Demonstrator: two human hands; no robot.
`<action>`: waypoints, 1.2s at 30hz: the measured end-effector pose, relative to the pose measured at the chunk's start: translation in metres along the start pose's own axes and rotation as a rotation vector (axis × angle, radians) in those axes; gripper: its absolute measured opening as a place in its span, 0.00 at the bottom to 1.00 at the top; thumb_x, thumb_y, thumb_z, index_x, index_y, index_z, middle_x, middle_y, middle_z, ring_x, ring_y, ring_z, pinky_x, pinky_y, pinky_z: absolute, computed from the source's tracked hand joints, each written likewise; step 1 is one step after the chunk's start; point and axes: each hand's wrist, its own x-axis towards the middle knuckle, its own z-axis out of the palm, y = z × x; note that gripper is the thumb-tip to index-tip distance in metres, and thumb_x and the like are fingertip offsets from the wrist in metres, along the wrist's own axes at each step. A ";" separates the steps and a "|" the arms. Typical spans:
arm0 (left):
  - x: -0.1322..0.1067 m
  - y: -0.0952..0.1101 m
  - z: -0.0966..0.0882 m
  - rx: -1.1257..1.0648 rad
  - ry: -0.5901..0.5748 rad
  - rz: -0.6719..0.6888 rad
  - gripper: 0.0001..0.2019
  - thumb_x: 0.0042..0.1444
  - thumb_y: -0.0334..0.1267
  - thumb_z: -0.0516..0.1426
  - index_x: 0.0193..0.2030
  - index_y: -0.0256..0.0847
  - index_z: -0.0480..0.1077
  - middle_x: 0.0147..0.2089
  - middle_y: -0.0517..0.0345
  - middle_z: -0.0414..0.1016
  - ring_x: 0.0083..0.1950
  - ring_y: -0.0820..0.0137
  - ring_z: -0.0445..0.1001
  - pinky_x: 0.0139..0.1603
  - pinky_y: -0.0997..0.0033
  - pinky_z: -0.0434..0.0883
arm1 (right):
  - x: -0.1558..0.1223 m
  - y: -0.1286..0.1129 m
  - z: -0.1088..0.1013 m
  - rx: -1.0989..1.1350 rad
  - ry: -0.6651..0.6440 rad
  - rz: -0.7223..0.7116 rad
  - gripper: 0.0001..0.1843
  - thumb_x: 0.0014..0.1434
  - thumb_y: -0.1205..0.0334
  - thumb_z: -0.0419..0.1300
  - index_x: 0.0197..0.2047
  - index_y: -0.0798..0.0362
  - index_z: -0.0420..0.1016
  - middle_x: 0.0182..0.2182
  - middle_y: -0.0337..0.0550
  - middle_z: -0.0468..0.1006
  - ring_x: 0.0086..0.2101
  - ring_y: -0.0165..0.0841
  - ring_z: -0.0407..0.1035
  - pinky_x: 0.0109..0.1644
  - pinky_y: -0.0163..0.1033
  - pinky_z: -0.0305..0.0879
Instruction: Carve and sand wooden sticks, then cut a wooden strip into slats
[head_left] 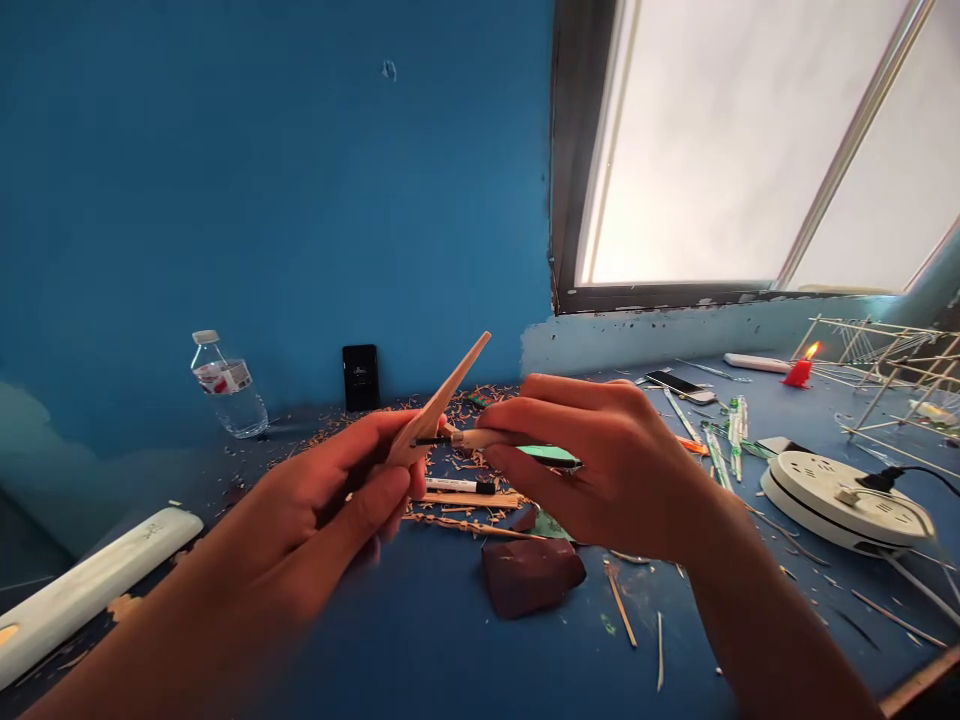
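My left hand [360, 495] grips the lower end of a pale, tapering piece of wood [450, 387] between thumb and fingers. The narrow end of the wood points up and to the right. In my right hand [592, 450] is a carving tool [480, 438] with a light wooden handle, its thin dark blade against the wide part of the wood. Below the hands lie a white marker [459, 485], wooden strips [480, 500] and a dark folded sheet of what looks like sandpaper [532, 575]. Curled wood shavings [330, 432] are spread behind.
A water bottle [229, 385] and a phone [361, 378] stand by the wall. At right are a round power strip [844, 500], a burning red candle [801, 370] and a thin stick frame [892, 365]. A long white case [105, 585] lies at left.
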 end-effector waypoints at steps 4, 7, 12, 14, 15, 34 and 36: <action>0.000 -0.005 -0.003 -0.034 0.025 0.053 0.30 0.59 0.64 0.63 0.66 0.64 0.70 0.37 0.60 0.74 0.32 0.73 0.68 0.30 0.80 0.70 | 0.001 0.000 0.000 -0.023 -0.002 0.006 0.12 0.74 0.57 0.58 0.47 0.51 0.82 0.33 0.36 0.77 0.30 0.26 0.68 0.34 0.38 0.58; 0.003 -0.008 -0.005 -0.059 0.040 0.100 0.30 0.59 0.65 0.63 0.67 0.67 0.70 0.41 0.60 0.76 0.33 0.73 0.71 0.31 0.78 0.72 | 0.001 0.000 0.000 -0.021 0.005 0.015 0.11 0.74 0.58 0.59 0.47 0.51 0.83 0.33 0.36 0.77 0.29 0.26 0.67 0.33 0.38 0.57; 0.006 -0.008 -0.003 -0.132 0.047 0.101 0.25 0.60 0.62 0.63 0.62 0.65 0.75 0.42 0.60 0.78 0.33 0.73 0.72 0.30 0.78 0.71 | 0.002 -0.001 -0.001 -0.005 0.016 0.016 0.10 0.73 0.59 0.59 0.45 0.52 0.82 0.30 0.34 0.76 0.27 0.25 0.63 0.32 0.38 0.56; 0.006 -0.008 -0.002 -0.138 0.080 0.099 0.23 0.59 0.61 0.64 0.59 0.62 0.78 0.41 0.59 0.79 0.32 0.73 0.71 0.29 0.78 0.70 | 0.002 -0.001 -0.001 0.016 0.020 0.009 0.10 0.73 0.60 0.60 0.44 0.53 0.82 0.30 0.34 0.75 0.27 0.25 0.62 0.32 0.37 0.56; 0.006 -0.008 -0.001 -0.146 0.091 0.095 0.22 0.59 0.60 0.64 0.58 0.61 0.79 0.40 0.58 0.79 0.31 0.73 0.71 0.29 0.78 0.70 | 0.002 -0.001 -0.001 0.021 0.021 0.008 0.10 0.73 0.59 0.60 0.44 0.52 0.81 0.30 0.34 0.75 0.27 0.25 0.62 0.32 0.37 0.56; 0.006 -0.011 -0.002 -0.130 0.157 0.199 0.21 0.57 0.57 0.65 0.58 0.61 0.80 0.39 0.58 0.78 0.25 0.76 0.65 0.22 0.79 0.65 | 0.005 -0.006 0.004 0.052 -0.025 0.085 0.16 0.77 0.55 0.55 0.41 0.52 0.79 0.28 0.34 0.72 0.27 0.26 0.60 0.33 0.40 0.52; 0.006 -0.010 -0.001 -0.123 0.181 0.216 0.20 0.57 0.56 0.66 0.56 0.62 0.81 0.35 0.59 0.76 0.25 0.76 0.63 0.22 0.79 0.65 | 0.005 -0.007 0.003 0.087 -0.044 0.107 0.17 0.77 0.55 0.54 0.38 0.52 0.76 0.27 0.33 0.71 0.27 0.26 0.59 0.33 0.39 0.51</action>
